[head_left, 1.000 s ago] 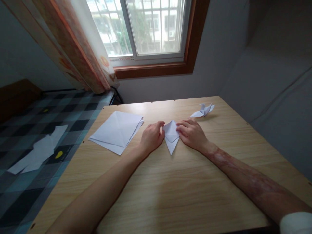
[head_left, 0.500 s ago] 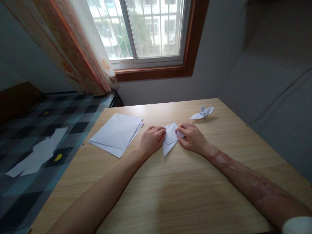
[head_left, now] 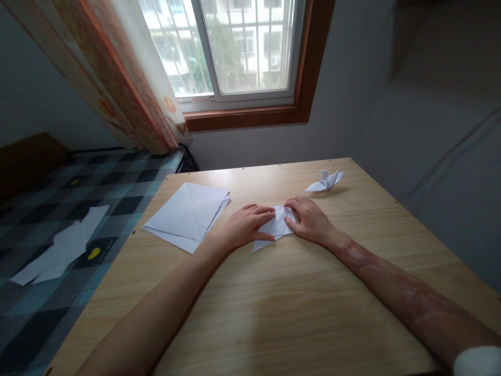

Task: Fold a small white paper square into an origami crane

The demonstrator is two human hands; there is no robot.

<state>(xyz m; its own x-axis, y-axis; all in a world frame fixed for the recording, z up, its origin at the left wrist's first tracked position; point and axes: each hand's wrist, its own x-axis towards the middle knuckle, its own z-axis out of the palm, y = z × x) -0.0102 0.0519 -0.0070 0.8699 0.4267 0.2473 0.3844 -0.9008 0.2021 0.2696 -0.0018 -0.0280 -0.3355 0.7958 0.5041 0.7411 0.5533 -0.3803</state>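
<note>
A small folded white paper lies on the wooden table, its long point aimed down and to the left. My left hand rests on its left part with the fingers stretched flat across it. On the paper's right edge, my right hand has its fingers curled and the thumb tucked under, pinching the edge. Both forearms reach in from the near side of the table.
A stack of white sheets lies on the table to the left. A finished folded paper figure sits at the far right. Left of the table is a checkered bed with loose paper. Behind are the window and curtain.
The folded paper has turned from pointing toward me to lying flatter with its tip swung left. My left hand's fingers have spread flat over it. My right hand stays on its right edge.
</note>
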